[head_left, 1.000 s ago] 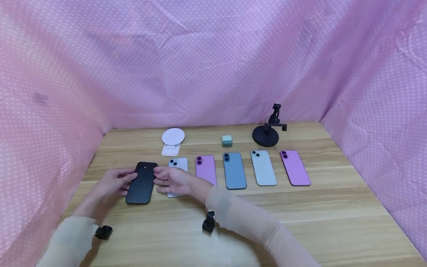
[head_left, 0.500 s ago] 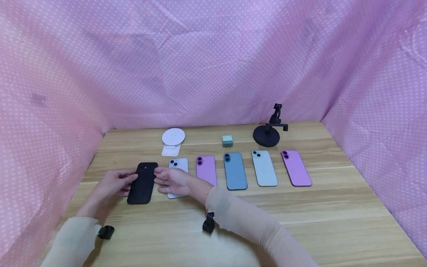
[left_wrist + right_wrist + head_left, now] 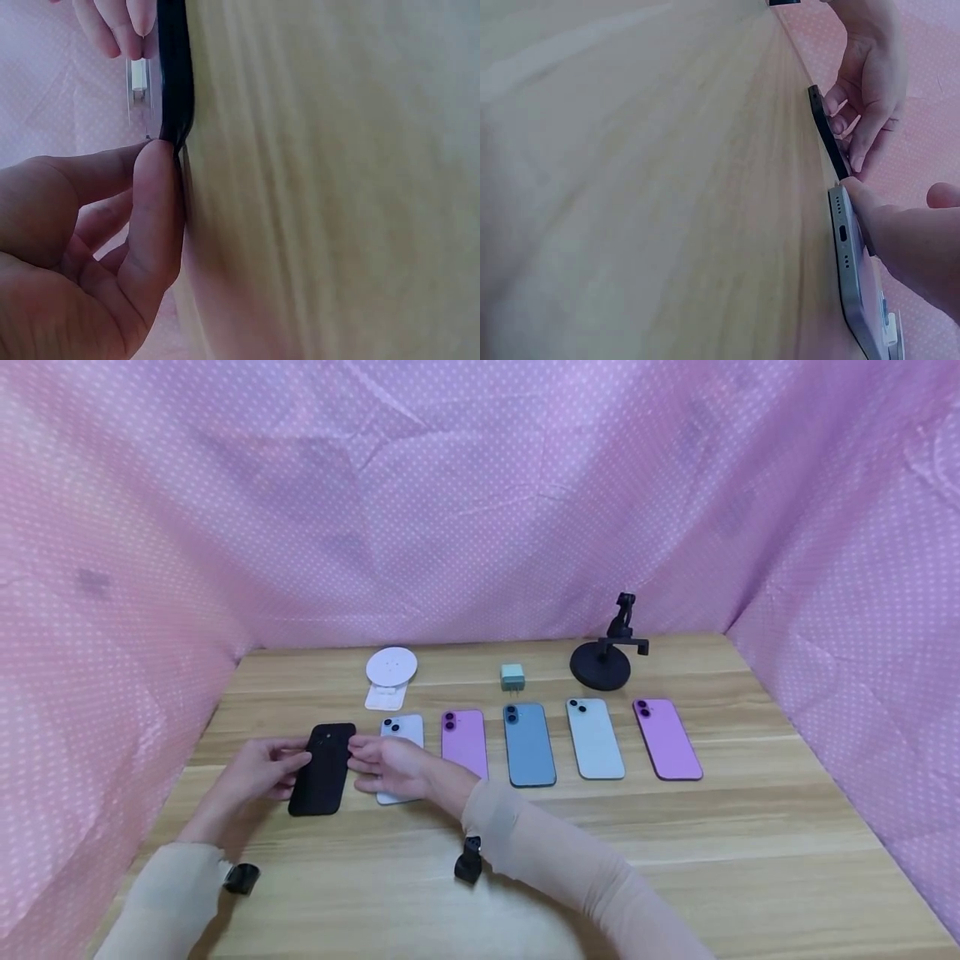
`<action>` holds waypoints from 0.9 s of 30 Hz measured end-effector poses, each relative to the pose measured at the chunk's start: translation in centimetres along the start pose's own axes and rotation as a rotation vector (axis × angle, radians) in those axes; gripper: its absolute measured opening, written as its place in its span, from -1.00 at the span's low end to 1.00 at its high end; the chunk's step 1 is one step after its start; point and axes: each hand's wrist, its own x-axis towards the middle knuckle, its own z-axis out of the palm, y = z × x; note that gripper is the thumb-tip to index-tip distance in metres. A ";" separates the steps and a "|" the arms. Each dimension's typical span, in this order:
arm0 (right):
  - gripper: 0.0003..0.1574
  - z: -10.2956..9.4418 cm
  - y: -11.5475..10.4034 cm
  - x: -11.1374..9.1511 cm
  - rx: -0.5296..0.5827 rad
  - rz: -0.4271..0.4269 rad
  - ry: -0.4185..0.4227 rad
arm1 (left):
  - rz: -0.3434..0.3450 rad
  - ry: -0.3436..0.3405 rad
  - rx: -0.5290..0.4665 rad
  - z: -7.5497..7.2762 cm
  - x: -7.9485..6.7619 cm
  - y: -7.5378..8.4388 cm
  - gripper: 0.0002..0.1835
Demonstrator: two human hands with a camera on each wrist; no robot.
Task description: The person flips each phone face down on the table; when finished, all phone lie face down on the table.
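Observation:
A black smartphone (image 3: 318, 781) lies face down on the wooden table, camera at its top. My left hand (image 3: 258, 770) pinches its left edge between thumb and fingers. In the left wrist view, the thumb (image 3: 156, 202) sits right at the phone's dark rim. From the other side, my right hand (image 3: 403, 768) reaches over a pale lavender smartphone (image 3: 412, 727), its loosely extended fingertips at the black phone's right edge. That hand hides much of the lavender phone. The right wrist view shows the lavender phone's port end (image 3: 842, 232) beside my hand.
Rightward in the row lie a pink phone (image 3: 465, 743), a blue phone (image 3: 529, 747), a pale mint phone (image 3: 596, 743) and another pink phone (image 3: 667, 743). Behind them stand a white round stand (image 3: 392, 668), a green charger plug (image 3: 512, 677) and a black phone stand (image 3: 600, 668). Pink cloth (image 3: 480, 527) surrounds the table.
The black phone's lower end has shifted slightly right, with my left hand moving along. My right hand stays nearly in place at its right edge.

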 end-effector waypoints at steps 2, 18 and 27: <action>-0.29 0.0 -0.6 -0.1 -0.004 -0.030 -0.010 | 0.025 -0.002 0.062 -0.2 0.0 0.5 -0.42; -0.43 -2.0 -16.6 -12.5 -1.779 -1.004 0.245 | 0.918 0.636 0.623 -4.6 -2.7 12.5 -0.61; -0.34 -8.5 -22.2 -20.0 -1.960 -0.905 0.706 | 1.022 0.768 0.659 -4.9 -1.7 13.3 -0.55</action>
